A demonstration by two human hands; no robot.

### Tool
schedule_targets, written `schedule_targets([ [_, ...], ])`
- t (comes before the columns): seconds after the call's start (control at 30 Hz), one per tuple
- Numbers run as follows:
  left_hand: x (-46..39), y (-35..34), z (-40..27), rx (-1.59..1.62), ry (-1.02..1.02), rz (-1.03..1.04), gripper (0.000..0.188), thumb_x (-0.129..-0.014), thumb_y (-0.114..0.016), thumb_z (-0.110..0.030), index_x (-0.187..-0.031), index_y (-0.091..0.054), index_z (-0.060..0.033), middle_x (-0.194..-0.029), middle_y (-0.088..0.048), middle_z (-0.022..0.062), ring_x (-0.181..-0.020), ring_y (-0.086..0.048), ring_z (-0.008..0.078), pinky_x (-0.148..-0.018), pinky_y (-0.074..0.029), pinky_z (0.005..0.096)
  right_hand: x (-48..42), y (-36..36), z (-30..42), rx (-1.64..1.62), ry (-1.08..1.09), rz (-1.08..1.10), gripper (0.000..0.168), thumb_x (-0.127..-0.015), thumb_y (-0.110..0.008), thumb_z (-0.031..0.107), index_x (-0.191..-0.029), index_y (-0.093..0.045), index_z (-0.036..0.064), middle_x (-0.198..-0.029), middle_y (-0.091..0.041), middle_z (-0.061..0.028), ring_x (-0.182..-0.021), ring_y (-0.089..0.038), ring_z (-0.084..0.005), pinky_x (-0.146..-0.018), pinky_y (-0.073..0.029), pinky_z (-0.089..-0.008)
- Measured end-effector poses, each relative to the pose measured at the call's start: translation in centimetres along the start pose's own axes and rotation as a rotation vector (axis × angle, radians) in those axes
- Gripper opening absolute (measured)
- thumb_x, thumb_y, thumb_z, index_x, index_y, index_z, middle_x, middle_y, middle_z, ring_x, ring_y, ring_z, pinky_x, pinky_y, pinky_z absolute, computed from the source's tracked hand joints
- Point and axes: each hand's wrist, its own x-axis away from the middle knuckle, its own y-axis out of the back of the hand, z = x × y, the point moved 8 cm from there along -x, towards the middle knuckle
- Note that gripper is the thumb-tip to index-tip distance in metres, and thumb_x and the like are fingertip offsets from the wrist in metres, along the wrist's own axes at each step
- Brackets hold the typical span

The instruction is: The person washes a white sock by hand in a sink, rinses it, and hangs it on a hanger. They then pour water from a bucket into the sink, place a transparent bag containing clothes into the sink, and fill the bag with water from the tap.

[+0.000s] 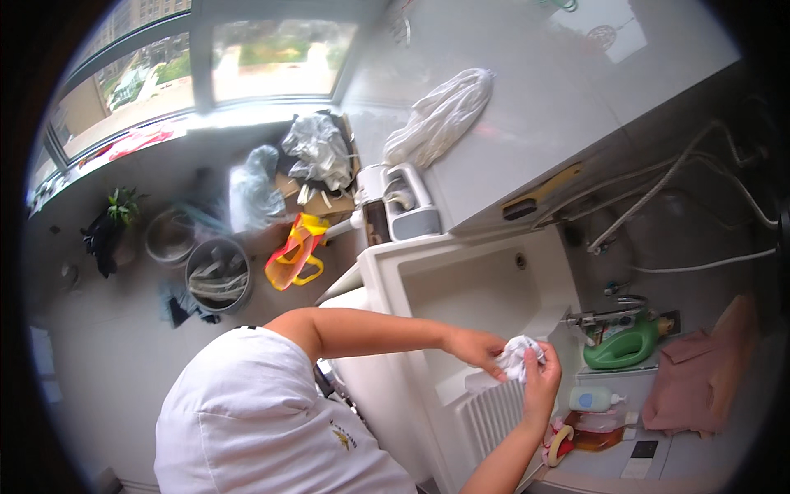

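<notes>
A bunched white cloth (517,357) is held between my two hands over the white laundry sink (444,395). My left hand (480,351) pinches its near side, with the arm reaching across the basin. On the other side, my right hand (542,370) grips the cloth between thumb and fingers. Just below the cloth lies the ribbed washboard (492,417) of the sink. A pale block, perhaps soap, (478,381) rests at the washboard's upper edge. The metal faucet (586,319) stands to the right of the basin.
A green detergent jug (623,346), a pump bottle (592,399), amber bottles (595,431) and folded pink cloth (688,386) lie right of the sink. White cloth (441,117) hangs beyond the basin. At left on the floor are a bucket (219,275) and a red-yellow bag (296,253).
</notes>
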Motion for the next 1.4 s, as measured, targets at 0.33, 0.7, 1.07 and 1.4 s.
schedule_targets([
  [0.33, 2.2, 0.6, 2.0, 0.123, -0.023, -0.192, 0.034, -0.089, -0.067, -0.027, -0.107, -0.059, 0.0002, -0.095, -0.064, 0.0056, -0.088, -0.057, 0.0122, -0.080, -0.046, 0.0297, 0.0, 0.4, -0.5, -0.028, 0.176, -0.134, 0.019, -0.088, -0.068, 0.013, -0.095, -0.063, -0.003, -0.087, -0.056, -0.0028, -0.083, -0.053, -0.0123, -0.077, -0.044, -0.0265],
  [0.7, 7.3, -1.5, -2.0, -0.166, -0.131, -0.530, 0.052, -0.083, -0.070, -0.035, -0.120, -0.055, -0.0030, -0.108, -0.064, 0.0157, -0.103, -0.060, 0.0288, -0.089, -0.046, 0.0363, 1.9, -0.6, -4.5, -0.565, 0.037, 0.127, 0.039, -0.081, -0.076, 0.029, -0.105, -0.063, 0.001, -0.097, -0.065, -0.0058, -0.089, -0.061, -0.0165, -0.083, -0.049, -0.0322],
  [1.07, 12.7, -3.7, -5.2, -0.306, -0.150, -0.857, 0.037, -0.082, -0.069, -0.023, -0.111, -0.057, -0.0031, -0.092, -0.067, 0.0158, -0.084, -0.064, 0.0299, -0.076, -0.048, 0.0379, 5.6, -7.5, 2.4, -0.609, 0.121, 0.445, 0.092, -0.064, -0.082, 0.052, -0.132, -0.046, 0.002, -0.121, -0.058, -0.0082, -0.108, -0.059, -0.0200, -0.090, -0.051, -0.0324],
  [1.4, 16.2, -0.3, -6.3, -0.048, -0.157, -0.818, 0.028, -0.083, -0.065, -0.011, -0.108, -0.057, -0.0034, -0.095, -0.063, 0.0031, -0.091, -0.058, 0.0105, -0.080, -0.047, 0.0273, 4.9, -8.8, 0.6, -0.457, 0.182, 0.360, 0.032, -0.082, -0.075, 0.016, -0.107, -0.059, 0.004, -0.091, -0.058, 0.0015, -0.078, -0.051, -0.0061, -0.063, -0.041, -0.0207],
])
